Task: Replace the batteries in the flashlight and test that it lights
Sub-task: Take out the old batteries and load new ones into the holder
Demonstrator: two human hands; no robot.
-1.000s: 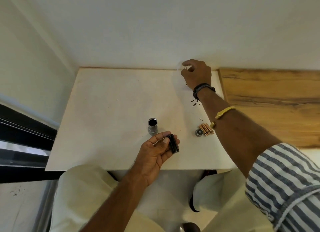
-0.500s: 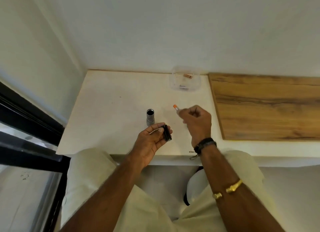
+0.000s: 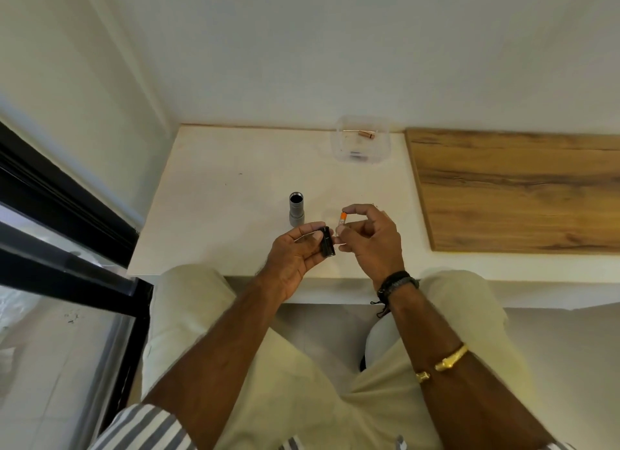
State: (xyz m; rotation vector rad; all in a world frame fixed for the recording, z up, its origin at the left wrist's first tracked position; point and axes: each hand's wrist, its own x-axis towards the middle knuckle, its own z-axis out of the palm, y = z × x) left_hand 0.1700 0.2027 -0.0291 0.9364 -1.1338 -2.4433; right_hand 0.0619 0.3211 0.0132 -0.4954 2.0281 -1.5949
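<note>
My left hand [image 3: 295,253] grips a short black battery holder [image 3: 327,245] between thumb and fingers, just above the table's front edge. My right hand [image 3: 370,240] pinches a small battery [image 3: 341,222] with an orange end, held upright right beside the black holder. The grey flashlight body [image 3: 296,209] stands upright on the white table [image 3: 235,181] just behind my left hand, its open dark end facing up.
A clear plastic box [image 3: 362,143] with a few loose batteries sits at the back of the table against the wall. A wooden board [image 3: 520,187] covers the surface to the right. A black window frame [image 3: 67,221] runs along the left.
My right hand came back from the clear box at the rear with a battery and now holds it next to the black holder. My left hand stayed put; the camera tilted down.
</note>
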